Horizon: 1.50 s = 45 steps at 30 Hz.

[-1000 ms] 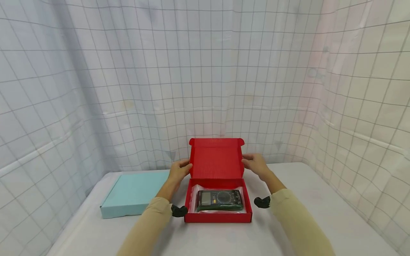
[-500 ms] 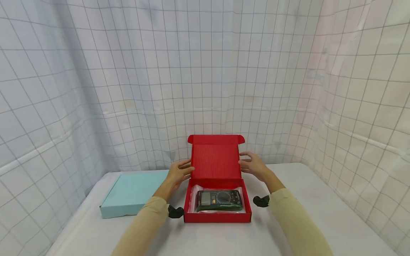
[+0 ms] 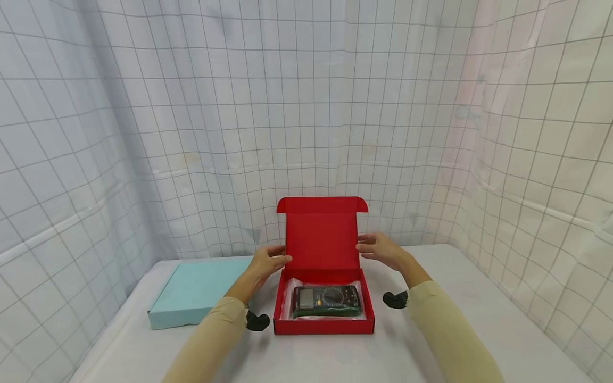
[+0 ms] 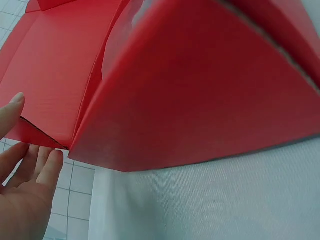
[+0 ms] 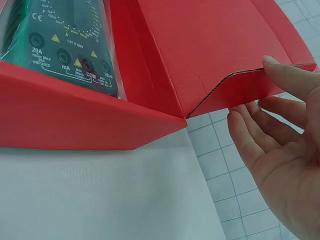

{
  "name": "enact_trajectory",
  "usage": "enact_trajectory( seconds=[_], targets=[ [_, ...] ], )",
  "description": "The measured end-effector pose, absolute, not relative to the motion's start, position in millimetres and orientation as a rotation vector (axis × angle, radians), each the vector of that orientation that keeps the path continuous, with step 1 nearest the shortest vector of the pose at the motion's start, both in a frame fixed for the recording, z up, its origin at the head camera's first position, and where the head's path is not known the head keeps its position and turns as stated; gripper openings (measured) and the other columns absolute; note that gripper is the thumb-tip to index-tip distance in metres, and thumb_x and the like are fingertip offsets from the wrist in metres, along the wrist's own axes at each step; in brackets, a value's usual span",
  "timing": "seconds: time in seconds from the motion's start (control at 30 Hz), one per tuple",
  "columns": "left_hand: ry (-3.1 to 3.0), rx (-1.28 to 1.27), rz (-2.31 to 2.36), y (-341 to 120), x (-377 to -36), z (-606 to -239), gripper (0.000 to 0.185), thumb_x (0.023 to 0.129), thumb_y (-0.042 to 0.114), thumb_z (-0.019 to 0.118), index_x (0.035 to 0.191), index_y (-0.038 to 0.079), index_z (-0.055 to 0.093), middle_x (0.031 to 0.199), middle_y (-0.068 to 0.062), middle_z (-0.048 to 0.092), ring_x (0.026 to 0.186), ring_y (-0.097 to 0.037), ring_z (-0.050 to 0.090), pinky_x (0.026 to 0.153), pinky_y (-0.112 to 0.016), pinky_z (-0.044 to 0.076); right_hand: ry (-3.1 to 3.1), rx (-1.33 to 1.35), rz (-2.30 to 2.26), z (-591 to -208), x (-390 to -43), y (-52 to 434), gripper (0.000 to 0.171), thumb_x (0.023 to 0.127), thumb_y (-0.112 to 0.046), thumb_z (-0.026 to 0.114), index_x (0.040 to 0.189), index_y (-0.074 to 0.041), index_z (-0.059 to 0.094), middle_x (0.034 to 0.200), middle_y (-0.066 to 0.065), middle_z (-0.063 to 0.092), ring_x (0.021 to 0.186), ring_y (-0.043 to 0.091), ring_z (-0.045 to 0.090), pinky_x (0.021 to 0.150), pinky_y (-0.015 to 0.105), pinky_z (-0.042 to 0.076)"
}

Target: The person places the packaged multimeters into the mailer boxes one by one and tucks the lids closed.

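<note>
l hand (image 3: 266, 263) & r hand (image 3: 381, 249) flank upright red lid (image 3: 322, 239), fingers straight, thumbs touching edges.

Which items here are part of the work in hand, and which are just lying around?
In use: red box, its raised lid touched by left hand and right hand; multimeter inside.
Lying about: light blue box; table.

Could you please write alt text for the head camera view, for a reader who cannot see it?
Two hands, left hand and right hand, touch the side edges of the upright lid of an open red box on a white table. A bagged green multimeter lies inside; a light blue box sits to its left.
</note>
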State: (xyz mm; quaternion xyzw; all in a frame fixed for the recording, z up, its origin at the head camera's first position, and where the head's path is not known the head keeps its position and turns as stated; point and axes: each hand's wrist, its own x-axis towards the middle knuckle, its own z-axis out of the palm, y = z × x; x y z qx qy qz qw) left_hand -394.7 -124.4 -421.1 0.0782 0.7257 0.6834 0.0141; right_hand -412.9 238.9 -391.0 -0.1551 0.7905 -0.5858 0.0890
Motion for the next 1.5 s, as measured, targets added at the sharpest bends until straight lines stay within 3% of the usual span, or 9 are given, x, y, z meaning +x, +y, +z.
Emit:
enact_trajectory(
  seconds=[0.43,0.6,0.77,1.03,1.5],
  targets=[
    [2.436,0.407,1.958,-135,-391,-424,0.060,0.093,0.010,0.079,0.145,-0.002,0.052,0.136,-0.019,0.060,0.126,-0.039,0.059,0.103,-0.050,0.050,2.365,-0.537,-1.698,-388,-406,247,0.064,0.099,-0.017,0.072,0.151,0.004,0.040,0.145,0.024,0.053,0.128,0.037,0.057,0.106,0.054,0.047],
    [2.486,0.535,1.868,-134,-388,-420,0.061,0.092,0.006,0.078,0.145,-0.003,0.049,0.138,-0.021,0.057,0.128,-0.041,0.058,0.102,-0.050,0.051,2.469,-0.564,-1.621,-387,-398,250,0.063,0.096,-0.018,0.075,0.149,0.000,0.045,0.142,0.019,0.057,0.128,0.036,0.057,0.101,0.051,0.052],
    [2.511,0.609,1.810,-134,-384,-420,0.061,0.091,0.002,0.078,0.144,-0.002,0.048,0.139,-0.022,0.056,0.127,-0.043,0.058,0.099,-0.049,0.053,2.504,-0.660,-1.572,-387,-390,252,0.063,0.094,-0.016,0.076,0.147,0.001,0.047,0.138,0.019,0.061,0.128,0.038,0.058,0.102,0.057,0.050],
    [2.617,0.746,1.670,-137,-379,-423,0.056,0.086,-0.006,0.080,0.133,0.003,0.052,0.133,-0.019,0.058,0.126,-0.043,0.059,0.101,-0.052,0.050,2.505,-0.806,-1.519,-395,-382,251,0.055,0.093,-0.009,0.077,0.144,-0.005,0.056,0.135,0.013,0.065,0.127,0.036,0.060,0.097,0.051,0.054],
    [2.625,0.738,1.715,-139,-372,-431,0.062,0.084,-0.009,0.079,0.138,0.001,0.050,0.136,-0.024,0.056,0.126,-0.050,0.057,0.100,-0.057,0.049,2.520,-0.859,-1.502,-403,-377,250,0.055,0.092,-0.004,0.076,0.144,-0.009,0.058,0.135,0.010,0.066,0.126,0.036,0.061,0.095,0.050,0.055]
  ],
)
